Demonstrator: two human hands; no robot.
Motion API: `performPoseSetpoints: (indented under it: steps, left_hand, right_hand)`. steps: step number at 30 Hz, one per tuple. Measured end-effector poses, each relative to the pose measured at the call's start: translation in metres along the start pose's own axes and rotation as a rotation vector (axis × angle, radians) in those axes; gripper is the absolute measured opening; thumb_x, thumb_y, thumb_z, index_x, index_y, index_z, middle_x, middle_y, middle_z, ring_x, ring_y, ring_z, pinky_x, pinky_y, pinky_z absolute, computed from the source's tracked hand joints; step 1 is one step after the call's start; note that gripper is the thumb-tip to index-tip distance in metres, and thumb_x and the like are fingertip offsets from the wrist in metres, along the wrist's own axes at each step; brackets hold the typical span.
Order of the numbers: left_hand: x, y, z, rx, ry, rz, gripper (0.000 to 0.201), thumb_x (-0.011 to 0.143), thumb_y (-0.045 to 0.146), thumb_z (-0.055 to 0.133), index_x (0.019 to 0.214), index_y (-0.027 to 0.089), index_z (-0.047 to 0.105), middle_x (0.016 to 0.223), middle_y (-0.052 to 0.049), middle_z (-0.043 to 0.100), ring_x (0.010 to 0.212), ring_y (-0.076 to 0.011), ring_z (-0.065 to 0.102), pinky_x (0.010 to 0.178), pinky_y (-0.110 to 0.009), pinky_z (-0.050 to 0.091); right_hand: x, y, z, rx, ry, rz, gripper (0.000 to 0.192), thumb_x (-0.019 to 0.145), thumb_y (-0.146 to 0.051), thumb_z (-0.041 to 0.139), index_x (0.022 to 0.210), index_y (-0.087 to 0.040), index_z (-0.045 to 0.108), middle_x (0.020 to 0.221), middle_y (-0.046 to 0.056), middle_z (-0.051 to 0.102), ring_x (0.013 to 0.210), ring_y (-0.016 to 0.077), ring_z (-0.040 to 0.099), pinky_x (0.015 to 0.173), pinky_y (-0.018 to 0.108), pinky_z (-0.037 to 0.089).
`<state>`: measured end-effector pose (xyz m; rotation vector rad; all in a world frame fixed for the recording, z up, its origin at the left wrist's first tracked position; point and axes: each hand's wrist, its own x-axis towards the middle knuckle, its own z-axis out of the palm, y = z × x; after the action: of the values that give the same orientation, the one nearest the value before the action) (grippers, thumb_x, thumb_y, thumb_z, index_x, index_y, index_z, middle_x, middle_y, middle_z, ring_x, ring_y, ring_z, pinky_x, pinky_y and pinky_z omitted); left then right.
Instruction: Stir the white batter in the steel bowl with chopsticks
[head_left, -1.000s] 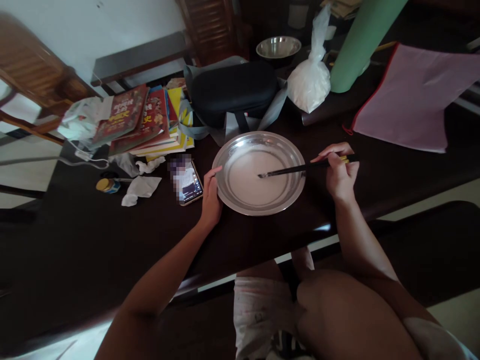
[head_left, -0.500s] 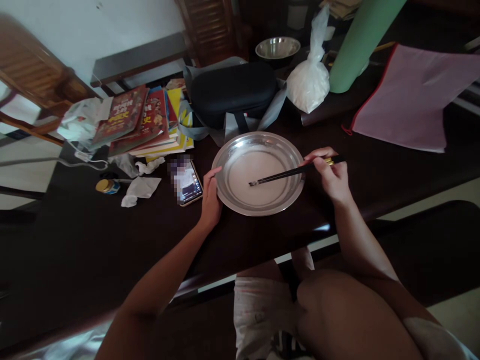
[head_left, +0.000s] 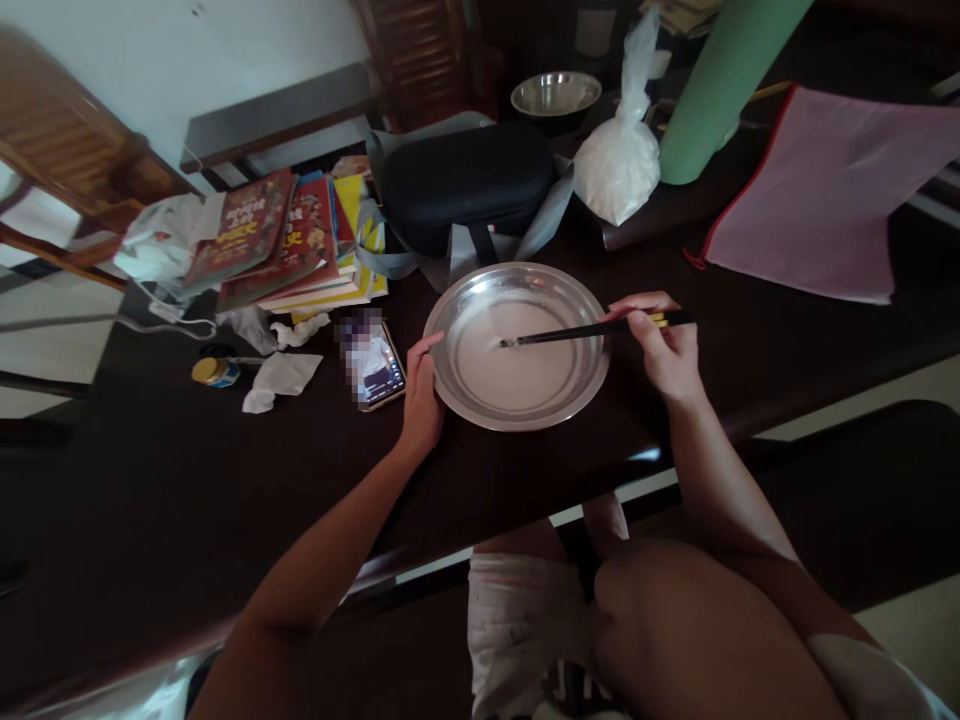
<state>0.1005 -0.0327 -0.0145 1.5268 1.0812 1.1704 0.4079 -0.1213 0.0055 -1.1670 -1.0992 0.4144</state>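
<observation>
Fingers [head_left: 637,318] of the right hand [head_left: 666,352] are clamped on dark chopsticks [head_left: 577,331], whose tips dip into the pale liquid of the steel bowl [head_left: 450,390] at frame centre on the dark worktop [head_left: 787,340]. Left hand [head_left: 421,396] rests open against the bowl's left rim, fingers together, just right of a phone [head_left: 375,365].

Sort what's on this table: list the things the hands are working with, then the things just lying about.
In use:
- metal dish of white liquid, left hand steadying its rim
- black chopsticks, held in the right hand, tips in the liquid

Lying about:
- phone
- stack of books
- black case
- white bag of powder
- small steel bowl
- pink folder
- crumpled tissues
</observation>
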Motion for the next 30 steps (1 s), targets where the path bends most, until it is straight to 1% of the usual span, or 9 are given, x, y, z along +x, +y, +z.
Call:
performPoseSetpoints:
  steps: [2, 4, 9, 11, 15, 20, 23, 26, 30]
  left_hand:
    - [0.0, -0.001, 0.0, -0.019, 0.012, -0.008, 0.044, 0.104, 0.062, 0.053, 0.125, 0.028, 0.071, 0.134, -0.007, 0.068, 0.129, -0.0255, 0.061, 0.122, -0.043, 0.043]
    - [0.0, -0.002, 0.0, -0.024, 0.012, -0.007, 0.046, 0.104, 0.064, 0.053, 0.125, 0.027, 0.071, 0.134, -0.007, 0.068, 0.129, -0.0257, 0.061, 0.122, -0.043, 0.043]
    - [0.001, -0.004, 0.0, -0.02, 0.005, -0.024, 0.046, 0.104, 0.065, 0.052, 0.126, 0.028, 0.07, 0.135, -0.007, 0.068, 0.129, -0.026, 0.061, 0.122, -0.044, 0.043]
    - [0.001, -0.004, 0.0, -0.019, 0.014, -0.025, 0.043, 0.104, 0.062, 0.053, 0.125, 0.029, 0.07, 0.134, -0.006, 0.068, 0.129, -0.0258, 0.061, 0.122, -0.044, 0.043]
    - [0.0, -0.001, 0.0, -0.004, -0.006, 0.002, 0.042, 0.106, 0.06, 0.049, 0.122, 0.027, 0.069, 0.136, -0.009, 0.067, 0.131, -0.0269, 0.06, 0.123, -0.047, 0.042]
    - [0.0, 0.002, 0.0, 0.025, -0.014, 0.019, 0.044, 0.106, 0.063, 0.049, 0.12, 0.026, 0.069, 0.137, -0.01, 0.066, 0.133, -0.0275, 0.058, 0.124, -0.047, 0.04]
    - [0.0, 0.002, 0.0, 0.009, -0.001, -0.003, 0.049, 0.104, 0.068, 0.05, 0.123, 0.027, 0.069, 0.134, -0.009, 0.067, 0.13, -0.027, 0.06, 0.123, -0.045, 0.042]
    - [0.001, -0.001, -0.001, 0.008, 0.005, -0.016, 0.052, 0.103, 0.07, 0.051, 0.126, 0.027, 0.069, 0.135, -0.008, 0.067, 0.131, -0.0269, 0.06, 0.122, -0.044, 0.042]
    - [0.002, -0.009, -0.002, -0.007, -0.014, -0.017, 0.052, 0.103, 0.071, 0.05, 0.129, 0.03, 0.068, 0.138, -0.007, 0.066, 0.132, -0.0264, 0.059, 0.122, -0.044, 0.042]
  right_hand:
    - [0.001, 0.001, 0.0, 0.041, 0.112, -0.032, 0.032, 0.091, -0.059, 0.075, 0.087, -0.028, 0.074, 0.081, -0.001, 0.073, 0.072, 0.0164, 0.075, 0.071, 0.034, 0.064]
    - [0.002, 0.002, 0.001, 0.092, 0.143, -0.03, 0.035, 0.09, -0.062, 0.075, 0.082, -0.028, 0.07, 0.076, -0.003, 0.069, 0.063, 0.0147, 0.071, 0.064, 0.032, 0.062]
    - [0.0, 0.001, 0.0, -0.005, -0.071, 0.024, 0.031, 0.092, -0.059, 0.074, 0.092, -0.028, 0.076, 0.083, 0.0, 0.075, 0.077, 0.0186, 0.076, 0.075, 0.036, 0.065]
    - [0.0, 0.002, 0.0, -0.021, -0.004, -0.003, 0.031, 0.093, -0.059, 0.073, 0.094, -0.028, 0.076, 0.086, 0.001, 0.076, 0.08, 0.0191, 0.077, 0.078, 0.037, 0.064]
    - [0.001, 0.003, 0.0, 0.1, 0.163, -0.048, 0.029, 0.093, -0.056, 0.075, 0.084, -0.028, 0.073, 0.076, -0.003, 0.069, 0.063, 0.0145, 0.071, 0.064, 0.032, 0.061]
    - [-0.001, -0.001, 0.001, 0.064, -0.063, 0.02, 0.025, 0.093, -0.053, 0.075, 0.094, -0.028, 0.077, 0.081, -0.001, 0.073, 0.07, 0.0164, 0.073, 0.07, 0.034, 0.063]
    - [0.0, 0.0, 0.001, 0.007, 0.039, -0.023, 0.029, 0.094, -0.057, 0.074, 0.093, -0.028, 0.075, 0.084, 0.0, 0.074, 0.075, 0.0172, 0.075, 0.075, 0.035, 0.063]
    - [0.001, 0.003, 0.0, 0.089, 0.148, -0.049, 0.03, 0.092, -0.058, 0.075, 0.084, -0.029, 0.071, 0.079, -0.003, 0.069, 0.065, 0.0145, 0.07, 0.067, 0.033, 0.061]
    - [-0.001, 0.0, -0.001, 0.064, -0.029, 0.023, 0.028, 0.093, -0.056, 0.075, 0.088, -0.028, 0.074, 0.078, -0.002, 0.071, 0.068, 0.0159, 0.071, 0.069, 0.033, 0.062]
